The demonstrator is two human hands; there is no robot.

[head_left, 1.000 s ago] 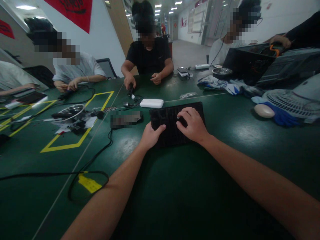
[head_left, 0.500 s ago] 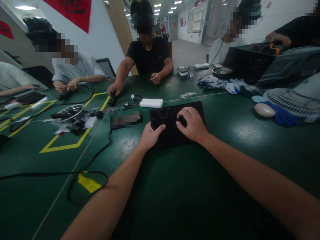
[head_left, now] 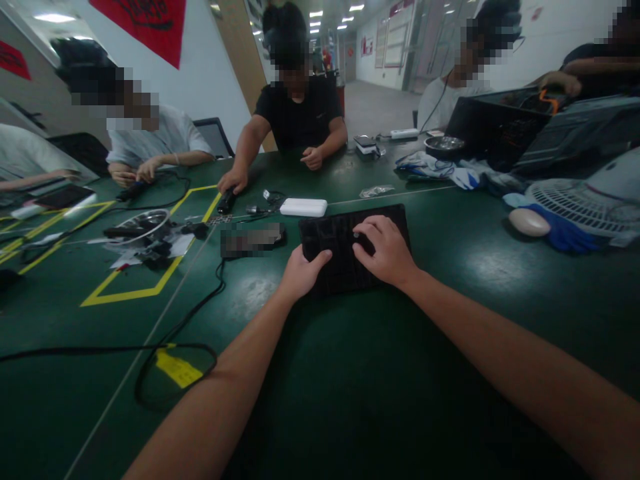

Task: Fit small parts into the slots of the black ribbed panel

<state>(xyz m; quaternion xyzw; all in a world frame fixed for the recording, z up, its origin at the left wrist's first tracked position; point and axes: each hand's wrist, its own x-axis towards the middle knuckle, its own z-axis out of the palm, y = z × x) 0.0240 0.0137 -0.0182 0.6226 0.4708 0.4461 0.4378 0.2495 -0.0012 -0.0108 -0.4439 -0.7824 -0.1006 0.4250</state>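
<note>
A flat black rectangular panel (head_left: 345,267) with raised ribs lies on the green table in front of me. My left hand (head_left: 303,270) grips its left edge, thumb on top and the other fingers hidden beneath or behind it. Over the panel's right half my right hand (head_left: 385,247) is curled, thumb and fingertips brought together close to its surface. A tiny pale spot shows at those fingertips; what they hold, if anything, is too small to make out. Just beyond the panel lies a white box-shaped device (head_left: 303,207).
Left of the panel lies a dark corded device (head_left: 253,240), its cable looping by my left forearm. A metal bowl (head_left: 145,227) with dark parts stands farther left. A fan (head_left: 575,203), blue glove (head_left: 573,233) and computer mouse (head_left: 529,222) are at right. Several people sit around the table.
My hands and the panel stay almost still. Across the table, a person's hand on a dark object has shifted slightly. The far-right person's arm has moved a little.
</note>
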